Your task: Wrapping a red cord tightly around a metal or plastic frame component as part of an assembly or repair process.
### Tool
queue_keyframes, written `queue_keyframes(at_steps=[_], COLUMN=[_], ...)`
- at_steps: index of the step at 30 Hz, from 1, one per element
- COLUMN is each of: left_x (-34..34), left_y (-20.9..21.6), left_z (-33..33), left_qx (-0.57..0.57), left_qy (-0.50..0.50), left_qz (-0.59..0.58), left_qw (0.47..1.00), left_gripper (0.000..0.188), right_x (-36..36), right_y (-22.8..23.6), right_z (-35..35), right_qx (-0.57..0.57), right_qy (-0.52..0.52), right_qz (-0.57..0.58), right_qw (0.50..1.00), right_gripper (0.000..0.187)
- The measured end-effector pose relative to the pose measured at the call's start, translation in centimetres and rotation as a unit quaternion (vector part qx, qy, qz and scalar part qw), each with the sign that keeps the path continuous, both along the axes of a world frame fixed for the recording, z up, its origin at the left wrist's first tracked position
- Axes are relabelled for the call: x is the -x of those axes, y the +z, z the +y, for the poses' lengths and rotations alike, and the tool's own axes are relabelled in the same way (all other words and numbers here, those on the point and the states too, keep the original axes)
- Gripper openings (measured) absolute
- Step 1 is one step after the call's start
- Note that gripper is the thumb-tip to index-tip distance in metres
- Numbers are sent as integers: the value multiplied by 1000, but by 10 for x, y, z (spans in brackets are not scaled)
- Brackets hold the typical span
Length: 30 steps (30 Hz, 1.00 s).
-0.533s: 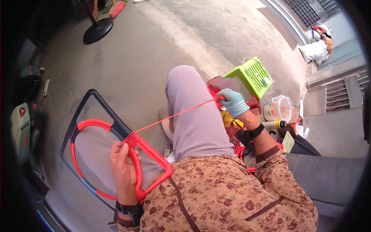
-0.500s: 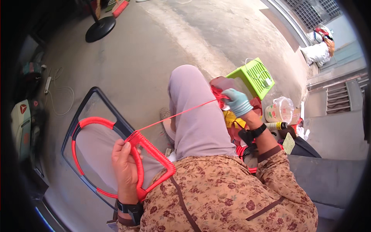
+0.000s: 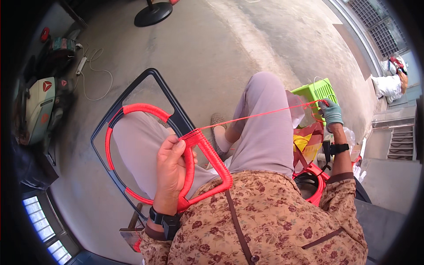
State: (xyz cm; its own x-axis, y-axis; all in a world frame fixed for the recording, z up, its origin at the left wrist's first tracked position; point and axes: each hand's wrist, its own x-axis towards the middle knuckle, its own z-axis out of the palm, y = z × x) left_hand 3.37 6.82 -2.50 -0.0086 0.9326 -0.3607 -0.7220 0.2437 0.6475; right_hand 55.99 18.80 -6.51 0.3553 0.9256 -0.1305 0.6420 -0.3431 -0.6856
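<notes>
A black frame (image 3: 152,77) with a ring inside it rests across my left thigh, its near part wound closely with red cord. My bare left hand (image 3: 171,165) is closed round the wrapped bar, the thumb pressing near the last turns. From there a red cord (image 3: 260,115) runs taut over my lap to the right. My right hand (image 3: 331,114), in a light blue-grey glove, grips the cord's far end, and a loose loop hangs beside it. Red-wrapped rings (image 3: 316,185) lie by my right hip.
A green plastic basket (image 3: 316,90) stands beyond my right knee, with a red and yellow bag (image 3: 304,141) nearer me. At the left are a pale scooter-like machine (image 3: 42,106) and a white power strip (image 3: 81,65). A black round base (image 3: 153,14) stands ahead.
My right hand has drawn the cord farther out to the right, away from the bag, so the taut stretch is longer. My left hand keeps its hold on the frame. The view has shifted.
</notes>
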Motion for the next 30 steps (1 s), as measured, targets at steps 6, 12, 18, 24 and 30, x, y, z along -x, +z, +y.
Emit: queue_keyframes(at_steps=[6,12,18,24,30], left_x=[-3,-4,-5,1,-6], left_y=[-5,-29,-26,-32,-21], left_z=[6,2,2,-2,1], left_qx=[49,30,19,7,-4], left_qy=[23,-10,-53,-21,70], left_qz=[0,131,138,301,316], left_qw=[999,991,989,953,946], left_gripper=[8,13,22,12,10], right_x=[143,296,360,370,360], right_y=[64,68,-8,37,21], right_z=[-10,-31,-16,-7,-6], right_qx=[-2,73,134,186,163], right_qy=[182,636,576,567,402], right_qz=[67,-41,149,-23,299], right_qw=[981,767,792,802,850], right_gripper=[18,18,23,13,24])
